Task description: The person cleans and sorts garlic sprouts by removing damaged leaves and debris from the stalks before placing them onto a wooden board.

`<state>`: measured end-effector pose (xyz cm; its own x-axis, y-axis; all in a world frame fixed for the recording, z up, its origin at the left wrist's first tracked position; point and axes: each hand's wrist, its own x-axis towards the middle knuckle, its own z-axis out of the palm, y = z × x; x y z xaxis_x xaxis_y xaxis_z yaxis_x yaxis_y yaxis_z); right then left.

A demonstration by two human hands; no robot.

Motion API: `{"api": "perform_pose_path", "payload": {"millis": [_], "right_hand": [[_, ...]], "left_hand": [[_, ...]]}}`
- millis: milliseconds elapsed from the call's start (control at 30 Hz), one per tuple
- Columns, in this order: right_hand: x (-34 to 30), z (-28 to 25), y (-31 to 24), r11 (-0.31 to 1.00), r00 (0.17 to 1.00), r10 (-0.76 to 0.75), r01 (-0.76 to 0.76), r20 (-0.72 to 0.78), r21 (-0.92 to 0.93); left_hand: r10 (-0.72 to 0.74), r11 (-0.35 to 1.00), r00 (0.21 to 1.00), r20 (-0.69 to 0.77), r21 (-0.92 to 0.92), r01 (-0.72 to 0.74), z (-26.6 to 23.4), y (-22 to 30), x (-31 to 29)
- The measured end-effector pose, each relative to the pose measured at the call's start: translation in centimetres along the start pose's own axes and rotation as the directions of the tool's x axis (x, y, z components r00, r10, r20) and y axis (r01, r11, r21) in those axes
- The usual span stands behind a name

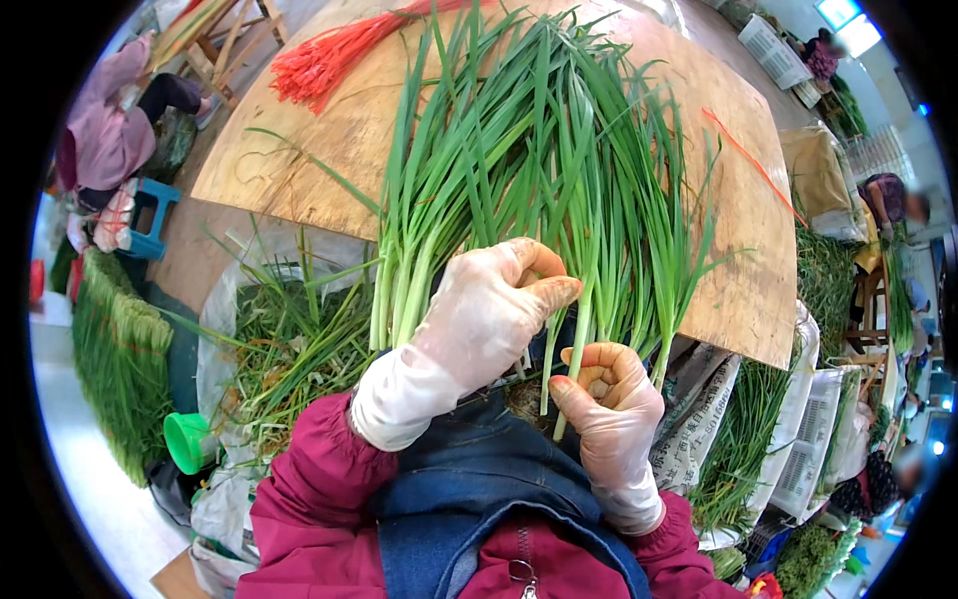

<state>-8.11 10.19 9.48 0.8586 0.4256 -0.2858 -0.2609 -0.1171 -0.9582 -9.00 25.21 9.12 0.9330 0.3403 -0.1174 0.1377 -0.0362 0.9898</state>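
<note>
One green stalk [584,317], lower part pinched in right grip [567,370], left grip [565,279] higher alongside, its hold unclear.

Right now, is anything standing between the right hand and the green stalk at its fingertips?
Nothing visible is: the right hand's thumb and forefinger are at the green stalk's pale lower part. The left hand is higher up and to the left, not between them.
</note>
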Motion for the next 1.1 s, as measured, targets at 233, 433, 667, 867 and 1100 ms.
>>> {"api": "perform_pose_path", "payload": {"millis": [233,433,667,867,1100], "right_hand": [[0.1,-0.3,0.5,1.0,1.0,-0.009,0.009,0.002,-0.013],[-0.1,-0.8,1.7,0.944,0.982,-0.179,0.153,-0.061,-0.294],[0.4,-0.6,2.8,0.541,0.803,-0.593,0.456,0.065,-0.707],[0.1,-0.1,2.5,0.371,0.816,-0.562,0.397,0.136,-0.839],[0.3,-0.7,2.3,0.979,0.994,-0.065,0.079,0.083,-0.186]], "left_hand": [[-0.267,0.943,0.927,0.262,-0.128,0.307,0.7,0.8,2.4],[0.271,0.936,0.945,-0.183,0.279,-0.215,-0.3,-0.9,2.8],[0.097,0.977,0.92,-0.38,-0.142,-0.162,-2.7,1.7,0.6],[0.17,0.981,0.984,-0.043,0.102,-0.165,-0.4,0.9,0.0],[-0.029,0.999,0.982,-0.187,0.029,0.035,-1.0,0.0,0.6]]}}
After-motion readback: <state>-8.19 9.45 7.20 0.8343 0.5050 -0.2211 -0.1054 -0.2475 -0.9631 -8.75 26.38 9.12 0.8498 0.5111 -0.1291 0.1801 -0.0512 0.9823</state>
